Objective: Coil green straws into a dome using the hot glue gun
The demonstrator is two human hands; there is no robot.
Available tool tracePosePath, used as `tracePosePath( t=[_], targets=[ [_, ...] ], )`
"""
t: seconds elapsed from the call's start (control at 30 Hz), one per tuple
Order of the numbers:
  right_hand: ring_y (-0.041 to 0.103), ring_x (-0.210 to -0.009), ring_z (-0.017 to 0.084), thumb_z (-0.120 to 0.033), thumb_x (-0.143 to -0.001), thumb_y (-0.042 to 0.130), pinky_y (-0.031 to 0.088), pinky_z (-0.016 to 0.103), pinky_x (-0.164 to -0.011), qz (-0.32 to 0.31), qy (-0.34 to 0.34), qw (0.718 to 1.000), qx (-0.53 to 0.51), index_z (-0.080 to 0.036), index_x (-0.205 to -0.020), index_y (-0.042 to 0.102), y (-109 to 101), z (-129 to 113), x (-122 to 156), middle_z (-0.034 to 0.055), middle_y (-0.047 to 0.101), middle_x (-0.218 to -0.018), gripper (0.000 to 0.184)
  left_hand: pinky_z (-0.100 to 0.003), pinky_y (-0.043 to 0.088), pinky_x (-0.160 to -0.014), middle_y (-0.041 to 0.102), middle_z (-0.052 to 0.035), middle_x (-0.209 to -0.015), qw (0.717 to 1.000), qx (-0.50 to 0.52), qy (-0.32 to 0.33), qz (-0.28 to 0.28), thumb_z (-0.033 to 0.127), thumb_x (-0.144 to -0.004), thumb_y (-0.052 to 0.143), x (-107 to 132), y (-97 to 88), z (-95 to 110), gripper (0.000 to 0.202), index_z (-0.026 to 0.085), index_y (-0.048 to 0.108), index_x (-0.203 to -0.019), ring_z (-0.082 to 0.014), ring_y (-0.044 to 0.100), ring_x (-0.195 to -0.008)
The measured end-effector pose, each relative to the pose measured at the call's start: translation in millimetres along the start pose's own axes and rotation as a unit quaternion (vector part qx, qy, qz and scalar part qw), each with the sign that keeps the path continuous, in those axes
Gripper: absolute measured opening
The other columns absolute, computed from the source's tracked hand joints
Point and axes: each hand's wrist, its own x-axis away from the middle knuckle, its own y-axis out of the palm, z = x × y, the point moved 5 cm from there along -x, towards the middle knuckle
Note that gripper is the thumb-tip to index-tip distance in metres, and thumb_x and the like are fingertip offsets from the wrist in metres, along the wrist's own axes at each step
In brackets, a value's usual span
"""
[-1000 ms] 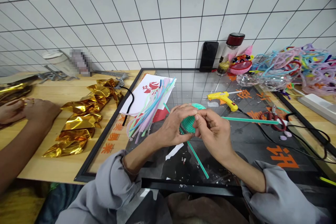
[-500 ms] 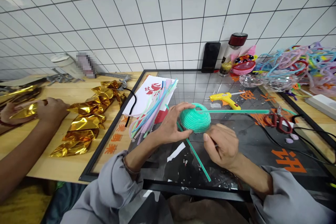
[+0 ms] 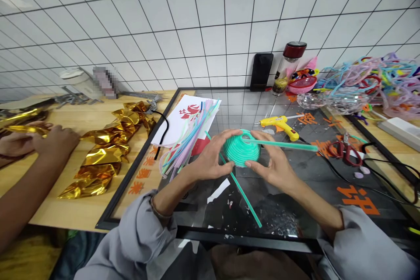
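A teal dome of coiled tubing (image 3: 242, 149) sits between my hands over a black-framed glass sheet (image 3: 295, 192). My left hand (image 3: 210, 157) wraps its left side, fingers curled over the top. My right hand (image 3: 274, 162) cups the right side, thumb and fingers against the coil. A loose teal tube end (image 3: 288, 145) runs right from the dome's top. Another teal tube (image 3: 244, 194) lies slanted on the glass below.
A yellow glue gun (image 3: 278, 123), red scissors (image 3: 344, 151) and black cords lie at right. Pastel tubes (image 3: 188, 138) rest on white paper. A tangle of coloured tubes (image 3: 377, 81), a bottle and phone stand behind. Another person's hands (image 3: 49, 140) handle gold foil (image 3: 105, 151) at left.
The dome first lay hidden behind both hands. My right hand dropped away to the glass, then came back up onto the dome's right side. The loose tube end swung slightly lower.
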Motion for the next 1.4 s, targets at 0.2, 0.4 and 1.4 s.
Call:
tracePosePath(
  t=[0.2, 0.4, 1.4],
  targets=[
    [0.057, -0.118, 0.033, -0.051, -0.080, 0.076, 0.051, 0.055, -0.100, 0.054, 0.015, 0.997, 0.044, -0.024, -0.136, 0.053, 2, -4, 2, 0.0135, 0.058, -0.126, 0.067, -0.055, 0.035, -0.122, 0.043, -0.0160, -0.155, 1.000, 0.009, 0.004, -0.005, 0.035, -0.076, 0.079, 0, 6.7, 1, 0.091, 0.024, 0.030, -0.152, -0.0363, 0.041, -0.145],
    [0.059, -0.107, 0.031, -0.060, -0.077, 0.076, 0.055, 0.051, -0.088, 0.091, 0.027, 0.994, 0.060, -0.024, -0.125, 0.055, 3, -8, 2, 0.0106, 0.056, -0.113, 0.063, -0.060, 0.034, -0.121, 0.042, -0.0175, -0.156, 0.999, 0.006, 0.019, 0.036, 0.043, -0.070, 0.087, 0, 16.9, -8, 0.090, 0.026, 0.037, -0.143, -0.0372, 0.039, -0.148],
    [0.060, -0.098, 0.025, -0.035, -0.094, 0.058, 0.051, 0.044, -0.085, 0.165, -0.020, 0.986, 0.029, -0.021, -0.119, 0.060, -17, -4, -8, 0.0094, 0.063, -0.106, 0.028, -0.055, 0.043, -0.111, 0.052, -0.0148, -0.144, 0.987, 0.062, -0.139, 0.054, 0.029, -0.057, 0.085, -29, 20.8, -16, 0.080, 0.022, 0.045, -0.125, -0.0348, 0.053, -0.133]
  ],
)
